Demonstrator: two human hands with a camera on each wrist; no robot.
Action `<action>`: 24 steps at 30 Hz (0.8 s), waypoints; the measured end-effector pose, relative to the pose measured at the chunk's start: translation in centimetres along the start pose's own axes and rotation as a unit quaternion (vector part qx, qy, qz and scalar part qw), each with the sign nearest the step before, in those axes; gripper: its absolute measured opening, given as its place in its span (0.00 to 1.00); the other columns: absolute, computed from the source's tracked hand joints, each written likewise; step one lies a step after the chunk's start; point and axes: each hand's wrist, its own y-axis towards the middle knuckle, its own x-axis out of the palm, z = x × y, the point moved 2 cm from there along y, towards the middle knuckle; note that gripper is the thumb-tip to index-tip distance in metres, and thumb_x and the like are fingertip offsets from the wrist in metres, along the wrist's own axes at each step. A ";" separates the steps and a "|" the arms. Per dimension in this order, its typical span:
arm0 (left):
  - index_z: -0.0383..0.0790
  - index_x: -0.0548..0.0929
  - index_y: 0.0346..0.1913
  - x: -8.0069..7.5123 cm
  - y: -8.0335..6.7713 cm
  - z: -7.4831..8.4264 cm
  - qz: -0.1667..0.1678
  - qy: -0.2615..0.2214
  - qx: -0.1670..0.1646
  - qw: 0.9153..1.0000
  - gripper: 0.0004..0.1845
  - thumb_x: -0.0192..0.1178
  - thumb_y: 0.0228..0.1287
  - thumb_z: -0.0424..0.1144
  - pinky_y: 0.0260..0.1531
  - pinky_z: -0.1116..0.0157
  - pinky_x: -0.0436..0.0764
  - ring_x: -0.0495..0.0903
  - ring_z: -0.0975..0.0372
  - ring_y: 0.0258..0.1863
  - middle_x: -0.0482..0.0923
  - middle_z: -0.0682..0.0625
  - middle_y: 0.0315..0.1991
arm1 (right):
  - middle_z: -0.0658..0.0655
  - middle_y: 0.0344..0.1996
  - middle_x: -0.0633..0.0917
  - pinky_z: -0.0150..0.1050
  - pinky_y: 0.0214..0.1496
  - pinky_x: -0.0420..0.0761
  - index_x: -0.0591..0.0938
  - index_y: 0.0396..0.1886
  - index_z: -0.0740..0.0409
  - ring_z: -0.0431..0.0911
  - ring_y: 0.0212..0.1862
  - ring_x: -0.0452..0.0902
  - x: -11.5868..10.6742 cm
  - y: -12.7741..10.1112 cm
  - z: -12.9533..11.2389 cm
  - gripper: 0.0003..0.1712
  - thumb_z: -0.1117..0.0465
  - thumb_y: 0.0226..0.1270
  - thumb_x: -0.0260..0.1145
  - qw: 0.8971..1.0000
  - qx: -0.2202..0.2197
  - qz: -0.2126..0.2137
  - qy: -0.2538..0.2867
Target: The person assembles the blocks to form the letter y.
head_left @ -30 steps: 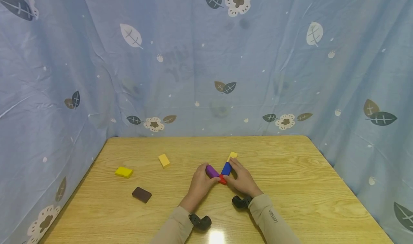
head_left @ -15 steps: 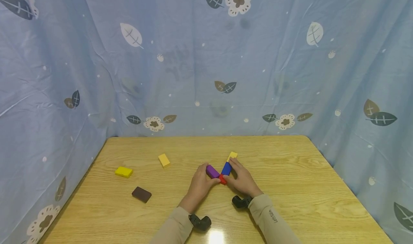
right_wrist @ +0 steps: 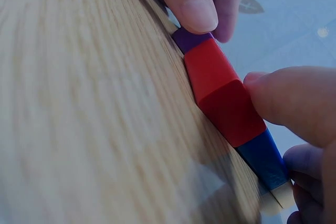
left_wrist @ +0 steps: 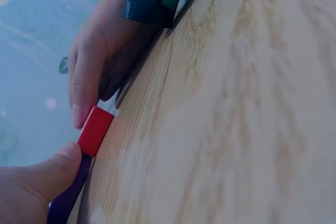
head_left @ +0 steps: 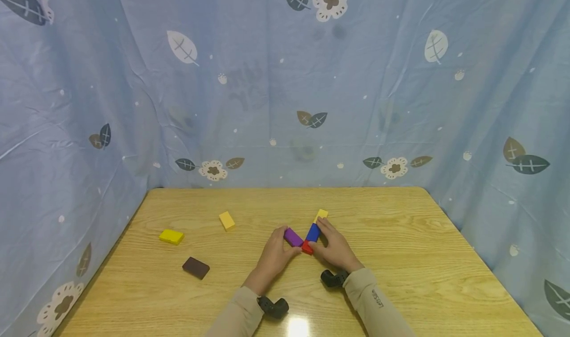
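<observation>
In the head view, several coloured wooden blocks form a V on the table. A purple block [head_left: 293, 237] makes the left arm. A red block [head_left: 307, 248] sits at the bottom, then a blue block [head_left: 313, 232] and a pale yellow block [head_left: 321, 215] run up the right arm. My left hand [head_left: 272, 254] grips the purple block, its thumb near the red one. My right hand [head_left: 336, 250] holds the right arm, thumb against the red block, fingertips by the blue and pale yellow ones. The right wrist view shows the red block [right_wrist: 223, 93] touching purple and blue neighbours.
On the wooden table [head_left: 401, 258], a bright yellow block [head_left: 171, 236], another pale yellow block [head_left: 226, 221] and a dark brown block [head_left: 196, 267] lie apart to the left. A patterned blue curtain [head_left: 249, 104] hangs behind the far edge and at both sides.
The left wrist has shifted very slightly left. Both hands stay on the blocks, and the blocks keep their places.
</observation>
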 end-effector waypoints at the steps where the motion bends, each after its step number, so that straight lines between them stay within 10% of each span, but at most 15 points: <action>1: 0.27 0.64 0.65 0.0 0.0 0.0 0.000 0.002 0.004 1.000 0.39 0.66 0.58 0.47 0.61 0.50 0.72 0.70 0.45 0.62 0.69 0.35 0.62 | 0.64 0.70 0.63 0.57 0.71 0.61 0.64 0.69 0.67 0.59 0.72 0.55 0.0 0.0 0.0 0.42 0.46 0.63 0.64 1.000 0.000 0.000 -0.001; 24: 0.28 0.66 0.65 -0.2 -0.1 -0.5 0.001 -0.011 0.017 1.000 0.32 0.61 0.64 0.43 0.60 0.51 0.73 0.72 0.47 0.60 0.71 0.36 0.60 | 0.64 0.71 0.62 0.57 0.71 0.59 0.63 0.70 0.66 0.59 0.72 0.54 0.1 0.0 -0.1 0.43 0.46 0.63 0.63 1.000 0.005 -0.001 0.002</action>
